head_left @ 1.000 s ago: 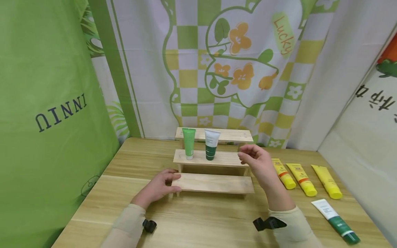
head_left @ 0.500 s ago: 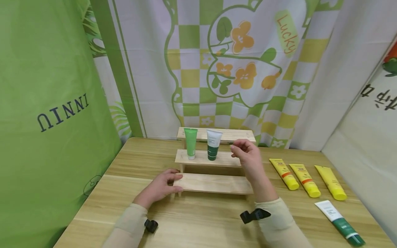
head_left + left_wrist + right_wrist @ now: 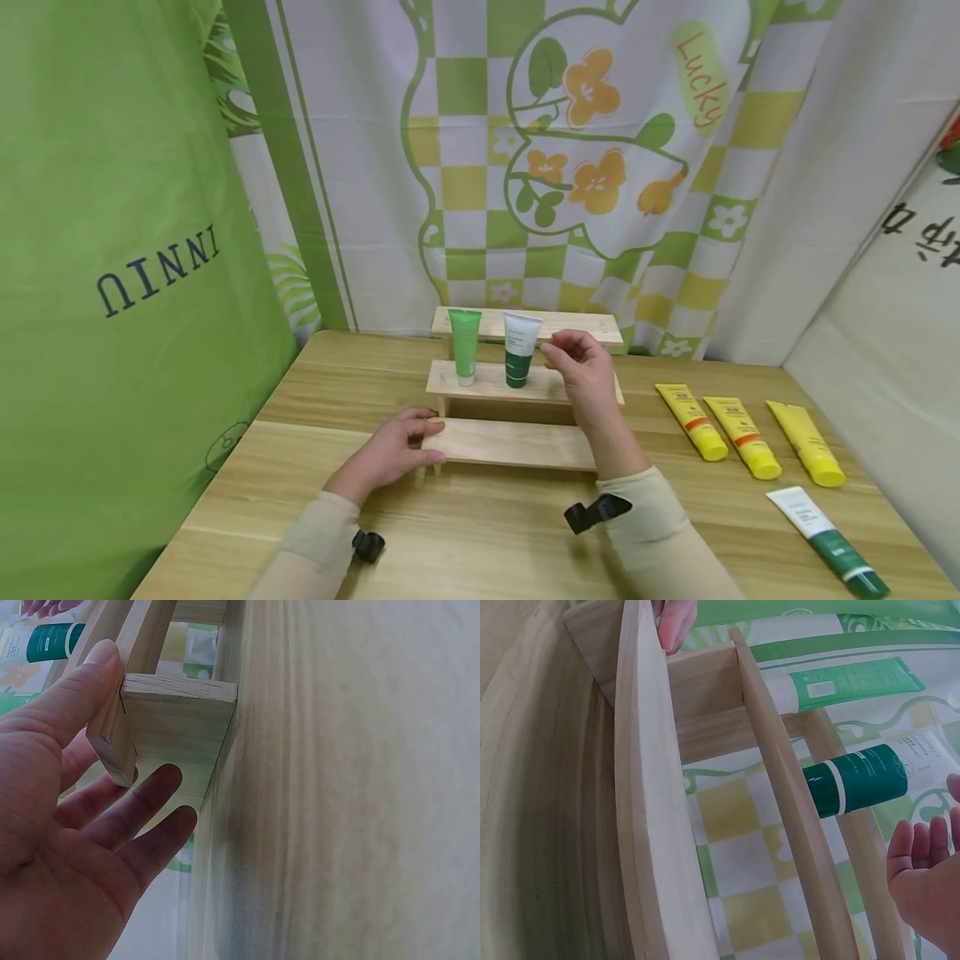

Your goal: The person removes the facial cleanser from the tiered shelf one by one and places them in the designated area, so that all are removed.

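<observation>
A three-step wooden display rack (image 3: 517,442) stands on the table. My left hand (image 3: 393,450) grips the left end of its lowest step; in the left wrist view the thumb (image 3: 101,656) lies on the board's top, with some fingers beyond the end. On the middle step a green tube (image 3: 465,346) and a white and dark green tube (image 3: 520,350) stand upright on their caps. My right hand (image 3: 585,375) hovers over the right part of that step, its bent fingers close beside the white and dark green tube's upper end, with nothing held.
To the right on the wooden table (image 3: 465,533) lie several yellow tubes, among them one with an orange band (image 3: 692,422), and another white and green tube (image 3: 828,542). A patterned curtain (image 3: 465,208) hangs behind the rack, a green cloth (image 3: 127,333) at the left.
My right hand has moved left, from the rack's right end to close beside the white and dark green tube. The left hand stays on the lowest step. The view has shifted slightly.
</observation>
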Tool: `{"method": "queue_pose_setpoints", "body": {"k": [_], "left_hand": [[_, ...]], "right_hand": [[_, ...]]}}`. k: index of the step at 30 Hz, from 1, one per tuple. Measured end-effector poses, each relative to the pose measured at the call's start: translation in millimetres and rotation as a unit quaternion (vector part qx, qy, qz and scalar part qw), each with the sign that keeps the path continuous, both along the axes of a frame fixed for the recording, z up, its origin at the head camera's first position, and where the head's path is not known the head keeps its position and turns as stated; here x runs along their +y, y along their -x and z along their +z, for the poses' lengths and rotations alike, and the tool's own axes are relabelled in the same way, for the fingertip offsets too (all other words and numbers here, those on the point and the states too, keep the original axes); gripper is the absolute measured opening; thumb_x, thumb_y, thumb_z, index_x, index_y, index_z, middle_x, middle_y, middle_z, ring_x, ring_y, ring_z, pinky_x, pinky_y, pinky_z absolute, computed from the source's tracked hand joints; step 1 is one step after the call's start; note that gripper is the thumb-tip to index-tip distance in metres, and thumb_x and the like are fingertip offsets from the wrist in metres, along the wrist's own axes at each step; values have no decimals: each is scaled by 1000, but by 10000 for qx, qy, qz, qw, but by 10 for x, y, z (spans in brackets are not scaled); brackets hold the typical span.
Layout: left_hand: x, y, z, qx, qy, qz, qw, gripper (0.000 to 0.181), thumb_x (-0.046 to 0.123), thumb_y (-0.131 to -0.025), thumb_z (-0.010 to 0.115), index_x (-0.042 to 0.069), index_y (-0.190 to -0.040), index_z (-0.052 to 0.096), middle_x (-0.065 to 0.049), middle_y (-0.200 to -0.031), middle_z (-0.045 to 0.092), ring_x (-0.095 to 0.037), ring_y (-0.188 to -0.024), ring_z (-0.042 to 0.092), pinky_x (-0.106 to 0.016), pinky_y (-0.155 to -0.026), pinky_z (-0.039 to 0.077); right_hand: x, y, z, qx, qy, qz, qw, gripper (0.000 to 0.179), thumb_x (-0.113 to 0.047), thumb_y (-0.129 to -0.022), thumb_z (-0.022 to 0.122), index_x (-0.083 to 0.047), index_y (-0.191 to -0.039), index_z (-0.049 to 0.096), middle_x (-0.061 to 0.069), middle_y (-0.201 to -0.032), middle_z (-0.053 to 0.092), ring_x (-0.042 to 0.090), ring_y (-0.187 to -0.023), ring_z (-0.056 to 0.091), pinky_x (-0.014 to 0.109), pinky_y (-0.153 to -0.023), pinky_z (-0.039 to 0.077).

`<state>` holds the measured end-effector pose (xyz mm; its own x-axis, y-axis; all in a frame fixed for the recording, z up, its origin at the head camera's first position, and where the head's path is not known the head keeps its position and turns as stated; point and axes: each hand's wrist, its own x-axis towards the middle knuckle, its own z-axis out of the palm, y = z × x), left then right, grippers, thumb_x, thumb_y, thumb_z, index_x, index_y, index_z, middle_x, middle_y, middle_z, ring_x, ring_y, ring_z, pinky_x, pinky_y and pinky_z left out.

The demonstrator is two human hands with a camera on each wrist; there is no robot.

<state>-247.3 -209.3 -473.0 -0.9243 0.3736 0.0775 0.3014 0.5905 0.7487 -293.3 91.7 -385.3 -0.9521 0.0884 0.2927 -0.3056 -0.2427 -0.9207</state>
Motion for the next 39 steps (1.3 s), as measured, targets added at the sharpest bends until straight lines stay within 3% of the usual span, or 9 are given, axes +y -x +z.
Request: {"method": "queue_pose_setpoints", "body": {"k": [16,28,39], "left_hand": [[-3,13,-22,41,120,-39,9999,65,46,-81,77,7,-131,63,-11,-143,47,-36,-132,42,-50,-106,36],[-16,19,-38,42,99,-13,9999,66,47,-80,77,8,-131,64,-10,-144,47,-35,-133,42,-50,-106,36],[-17,32,-51,4,74,22,10000,66,49,-80,77,9,-131,64,-10,-143,47,-35,-132,43,-49,-106,37]], "right_hand": [[-113,64,15,-11,-283,-79,9996,32,-4,-90,71,9,-113,55,9,-102,57,17,-92,56,26,-83,50],[-167,110,31,46,-171,-51,9998,19,-6,-90,71,1,-104,59,6,-97,58,16,-89,56,27,-82,51],[-186,104,62,21,-371,-79,9993,23,-8,-92,70,8,-103,58,6,-92,57,14,-84,56,35,-84,52]]}}
